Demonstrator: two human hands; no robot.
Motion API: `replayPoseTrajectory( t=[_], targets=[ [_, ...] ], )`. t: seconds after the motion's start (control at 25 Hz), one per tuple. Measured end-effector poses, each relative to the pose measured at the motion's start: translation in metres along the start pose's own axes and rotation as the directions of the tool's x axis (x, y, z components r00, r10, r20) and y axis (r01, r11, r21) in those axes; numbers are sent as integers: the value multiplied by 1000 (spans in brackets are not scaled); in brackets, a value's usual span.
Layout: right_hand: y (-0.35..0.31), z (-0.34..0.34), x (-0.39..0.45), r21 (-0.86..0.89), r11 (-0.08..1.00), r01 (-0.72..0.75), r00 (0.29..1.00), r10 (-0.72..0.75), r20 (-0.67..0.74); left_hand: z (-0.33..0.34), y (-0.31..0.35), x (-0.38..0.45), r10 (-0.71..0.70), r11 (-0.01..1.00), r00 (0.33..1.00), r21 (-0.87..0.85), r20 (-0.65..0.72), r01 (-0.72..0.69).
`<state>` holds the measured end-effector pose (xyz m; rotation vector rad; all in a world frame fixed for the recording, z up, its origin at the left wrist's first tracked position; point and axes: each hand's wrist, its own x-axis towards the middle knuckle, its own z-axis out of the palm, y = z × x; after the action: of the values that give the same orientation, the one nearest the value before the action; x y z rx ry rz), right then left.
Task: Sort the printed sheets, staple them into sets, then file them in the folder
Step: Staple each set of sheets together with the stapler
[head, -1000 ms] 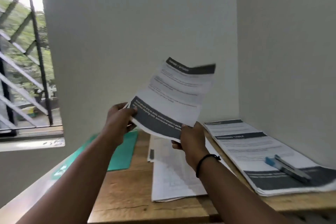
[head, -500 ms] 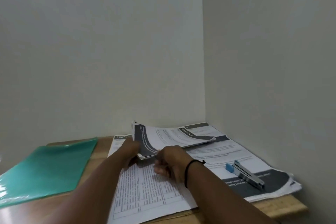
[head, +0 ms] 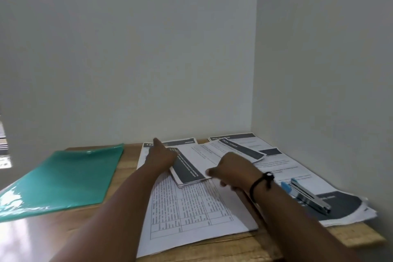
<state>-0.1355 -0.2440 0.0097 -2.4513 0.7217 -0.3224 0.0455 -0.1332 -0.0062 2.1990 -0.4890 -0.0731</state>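
Note:
A thin set of printed sheets [head: 197,158] with dark bands lies askew on a pile of table-printed sheets [head: 191,208] in the middle of the wooden desk [head: 234,247]. My left hand [head: 162,156] rests at the set's left edge with its index finger stretched straight ahead. At the set's near right corner my right hand [head: 231,169] pinches it, thumb on top and fingers curled underneath. A blue and silver stapler [head: 306,194] lies on another pile of sheets [head: 282,168] at the right. To the left lies the green folder [head: 63,176], closed.
The desk sits in a corner, with white walls right behind and to the right of the piles. The right pile overhangs the desk's right edge. A window ledge shows at the far left edge.
One second ago both hands held the set up in the air. They brought it down onto the middle pile, and my left index finger now points forward. The view turned right.

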Motion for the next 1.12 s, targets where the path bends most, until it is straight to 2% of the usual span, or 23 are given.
replayPoseTrajectory(
  t=[0.08,0.2,0.4,0.56,0.64,0.72,0.84,0.96,1.12],
  targets=[
    [16,-28,-1,-191,982,0,994,-20,-104,-2,3,-6,67,987,996,152,-52,-58],
    [49,-69,-9,-368,926,-79,987,21,-158,4,15,-16,218,955,976,201,10,-216],
    [104,-99,-38,-312,931,-190,982,175,-77,30,34,-42,515,793,831,252,209,-555],
    [134,-89,-45,-246,941,-230,972,211,-103,40,42,-56,627,659,723,298,290,-690],
    [143,-78,-50,-296,929,-223,970,181,-161,46,46,-58,649,609,692,329,315,-721],
    [151,-61,-55,-372,913,-167,964,71,-257,51,50,-59,638,593,690,353,343,-724],
    [160,-45,-59,-363,921,-138,907,-30,-419,59,60,-60,601,582,701,390,385,-713],
    [165,-41,-59,-345,932,-115,879,-67,-473,69,77,-53,549,569,730,457,408,-684],
    [171,-43,-61,-190,982,1,852,-100,-514,92,96,-37,452,621,810,521,372,-586]
  ],
)
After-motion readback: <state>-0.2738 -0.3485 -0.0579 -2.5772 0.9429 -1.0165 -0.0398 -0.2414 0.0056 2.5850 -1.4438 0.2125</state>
